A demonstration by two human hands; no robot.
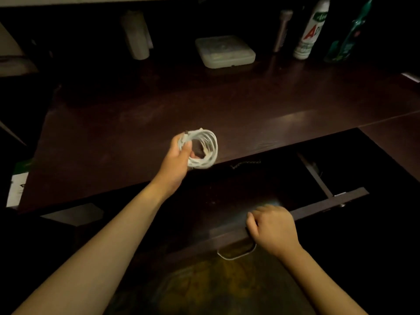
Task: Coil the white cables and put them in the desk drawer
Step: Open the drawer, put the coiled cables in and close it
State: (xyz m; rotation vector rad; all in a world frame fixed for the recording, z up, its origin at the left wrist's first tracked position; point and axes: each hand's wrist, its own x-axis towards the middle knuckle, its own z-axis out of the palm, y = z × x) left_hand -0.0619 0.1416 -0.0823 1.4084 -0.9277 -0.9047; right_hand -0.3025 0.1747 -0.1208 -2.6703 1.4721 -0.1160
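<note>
My left hand (176, 163) grips a round coil of white cable (205, 147), holding it just above the front edge of the dark desk (250, 105). The desk drawer (329, 204) stands pulled open below and to the right of the coil. Its inside is dark, with a thin chain-like item lying near its back. My right hand (271, 228) is closed over the top edge of the drawer front, just above the metal handle (236, 254).
At the back of the desk sit a flat white box (223, 53), a white bottle (136, 34), a white spray can with a red letter (310, 30), a slim grey tube (283, 29) and a green bottle (350, 35). A white-and-green package (19, 185) lies left.
</note>
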